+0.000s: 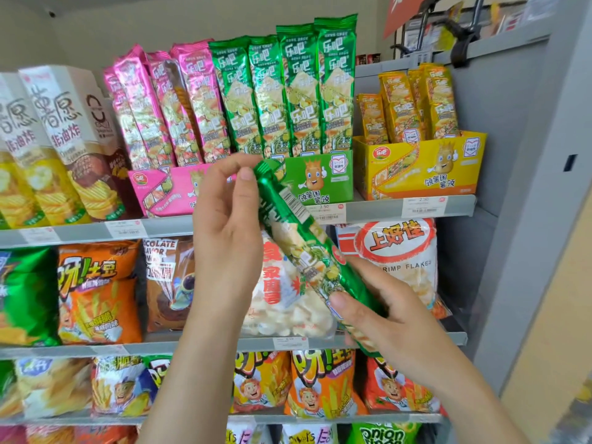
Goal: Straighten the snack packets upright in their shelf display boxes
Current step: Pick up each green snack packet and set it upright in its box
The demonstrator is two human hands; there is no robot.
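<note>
Packet in hand: You held a long, narrow green foil snack packet on a slant in front of the shelves. Its upper end was just before the green box and its lower end ran down to the right. It was in none of the boxes.
Left hand: Your left hand pinched the packet's upper end between thumb and fingers.
Right hand: Your right hand gripped the lower end, thumb pressed on the front and fingers curled behind.
Green box: The green cardboard display box sat on the grey metal top shelf, and a row of matching green packets stood upright in it.
Pink box: Just to the left, the pink cardboard display box held pink foil packets whose tops leaned left.
Yellow box: To the right, the yellow cardboard display box held shorter yellow foil packets, roughly upright.
Lower shelves: Bagged crisps filled the rows beneath.
</note>
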